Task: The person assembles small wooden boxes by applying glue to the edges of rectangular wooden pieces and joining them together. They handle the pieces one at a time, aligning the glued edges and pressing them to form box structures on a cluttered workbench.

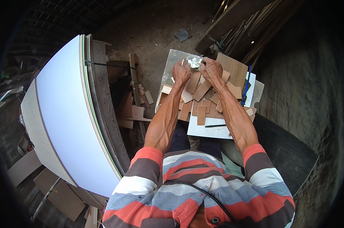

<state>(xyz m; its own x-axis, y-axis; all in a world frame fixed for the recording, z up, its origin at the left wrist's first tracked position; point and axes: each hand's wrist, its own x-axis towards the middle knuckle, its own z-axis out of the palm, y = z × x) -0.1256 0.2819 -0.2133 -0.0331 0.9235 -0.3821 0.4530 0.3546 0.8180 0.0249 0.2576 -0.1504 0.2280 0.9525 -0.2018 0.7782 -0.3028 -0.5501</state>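
Observation:
Both arms reach forward over a low work surface (171, 60) strewn with small wooden pieces. My left hand (181, 72) is closed, and a small pale wooden piece (183, 62) sticks up between its fingers. Close to its right, my right hand (211, 69) is curled shut at the edge of a crumpled, shiny whitish packet (195, 62). What its fingers hold is hidden. Several flat brown wooden strips (201, 115) lie loosely overlapped below the hands. A white board (206, 131) is under the near strips, with a dark pen-like stick (215, 125) on it.
A blue tool (246, 85) lies by a larger brown panel (233, 70) on the right. To the left stands a stack of big white-faced sheets (71, 102). Long timber pieces (233, 24) lean at the back right, and a dark curved sheet (286, 148) is at the near right.

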